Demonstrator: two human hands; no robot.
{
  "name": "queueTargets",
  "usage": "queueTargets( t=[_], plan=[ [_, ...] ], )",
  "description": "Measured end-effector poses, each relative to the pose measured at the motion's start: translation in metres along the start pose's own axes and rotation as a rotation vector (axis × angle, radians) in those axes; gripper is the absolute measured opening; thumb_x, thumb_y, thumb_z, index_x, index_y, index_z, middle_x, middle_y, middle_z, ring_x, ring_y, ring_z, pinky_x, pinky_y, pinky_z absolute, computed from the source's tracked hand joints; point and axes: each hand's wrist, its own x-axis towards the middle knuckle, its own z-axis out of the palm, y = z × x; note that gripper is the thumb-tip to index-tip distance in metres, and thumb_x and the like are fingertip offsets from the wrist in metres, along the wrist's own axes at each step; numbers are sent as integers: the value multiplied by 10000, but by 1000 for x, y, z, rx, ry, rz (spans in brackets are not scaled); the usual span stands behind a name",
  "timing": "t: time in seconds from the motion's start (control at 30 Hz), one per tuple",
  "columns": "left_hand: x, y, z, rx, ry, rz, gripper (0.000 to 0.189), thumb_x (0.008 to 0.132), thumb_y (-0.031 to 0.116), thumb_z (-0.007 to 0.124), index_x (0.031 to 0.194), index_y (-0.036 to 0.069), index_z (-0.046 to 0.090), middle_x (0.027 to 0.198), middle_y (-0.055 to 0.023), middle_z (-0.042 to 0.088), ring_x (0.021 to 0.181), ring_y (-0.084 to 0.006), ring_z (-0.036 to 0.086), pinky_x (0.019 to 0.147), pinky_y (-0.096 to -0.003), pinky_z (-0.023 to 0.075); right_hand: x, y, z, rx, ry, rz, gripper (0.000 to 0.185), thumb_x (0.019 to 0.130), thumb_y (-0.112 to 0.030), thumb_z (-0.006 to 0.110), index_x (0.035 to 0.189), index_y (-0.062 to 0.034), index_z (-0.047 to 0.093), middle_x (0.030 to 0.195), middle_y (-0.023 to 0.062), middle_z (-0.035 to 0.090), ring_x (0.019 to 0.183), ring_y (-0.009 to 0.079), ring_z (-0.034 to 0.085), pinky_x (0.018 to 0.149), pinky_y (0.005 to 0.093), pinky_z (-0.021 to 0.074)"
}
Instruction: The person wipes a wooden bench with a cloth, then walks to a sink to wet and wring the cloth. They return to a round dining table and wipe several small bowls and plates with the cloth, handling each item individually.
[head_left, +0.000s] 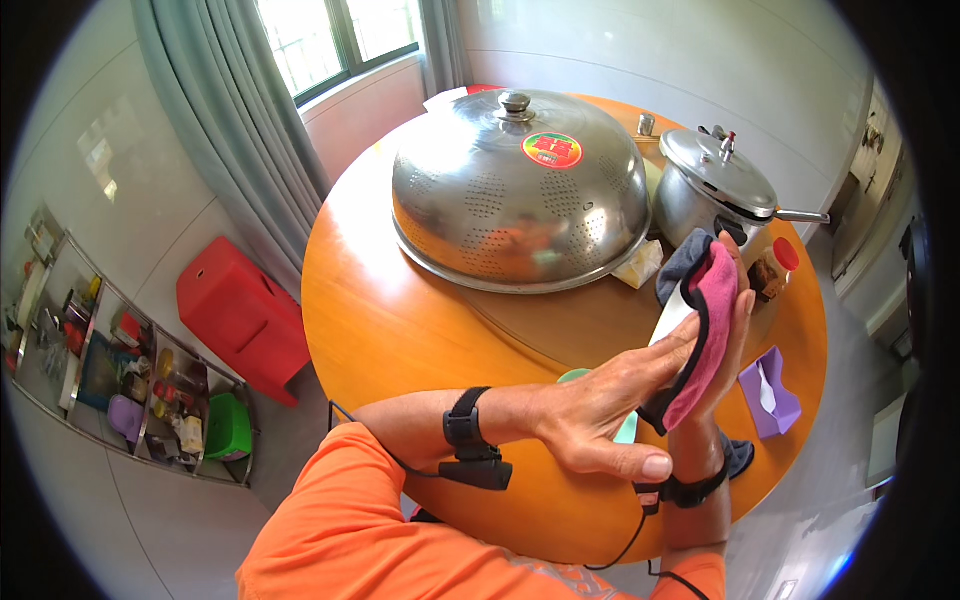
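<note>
A cloth item (716, 315), pink and white with black edging and a grey-blue part, stands upright between my two hands. It may be a slipper or a mitt; I cannot tell which. The fingers of my left hand (615, 412) press flat on its white and black side, the thumb held apart from it. From the other side my right hand (724, 375) backs the pink face, palm against it and fingertips pointing up. Behind my right wrist, a dark grey cloth thing (740, 455) lies on the table, partly hidden.
On the round wooden table (360, 322) stand a large perforated steel dome (480, 202), a pressure cooker (694, 187), a red-lidded jar (772, 270) and a purple tray (784, 412). A mint-green object (576, 373) is partly hidden. A red stool (232, 307) and a rack (142, 450) stand left.
</note>
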Motion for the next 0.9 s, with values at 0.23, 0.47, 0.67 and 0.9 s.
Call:
queueTargets(
  t=[0.23,0.47,0.67,0.9],
  plan=[
    [-1,-13,0,169,9,36,1149,895,568,704,1647,-93,139,1722,-346,-47,1607,-490,-83,1284,-540,36,-40,34,-27,320,37,270,548,1188,-322,282,1639,-11,284,1661,144,367,1519,240,376,1265,396,297],
    [-1,-13,-28,246,55,64,1105,917,587,632,1647,-89,152,1725,-345,-29,1622,-460,-31,1292,-496,40,-76,57,-2,-436,-504,-169,1140,977,-718,436,1627,119,17,1689,329,95,1588,429,145,1286,460,156],
    [-4,-9,-21,-104,118,28,1048,929,576,604,1634,-93,213,1738,-317,15,1629,-432,-4,1291,-477,60,-72,68,7,-898,-343,-371,672,1114,-343,475,1582,76,236,1585,298,311,1457,408,395,1163,447,392],
    [-2,-12,-7,-101,11,23,1009,933,536,645,1626,-81,247,1733,-315,77,1620,-460,36,1292,-495,80,-48,26,-22,-828,-95,-638,572,1085,-273,588,1523,50,413,1464,304,489,1334,468,553,1066,532,499]
  ],
)
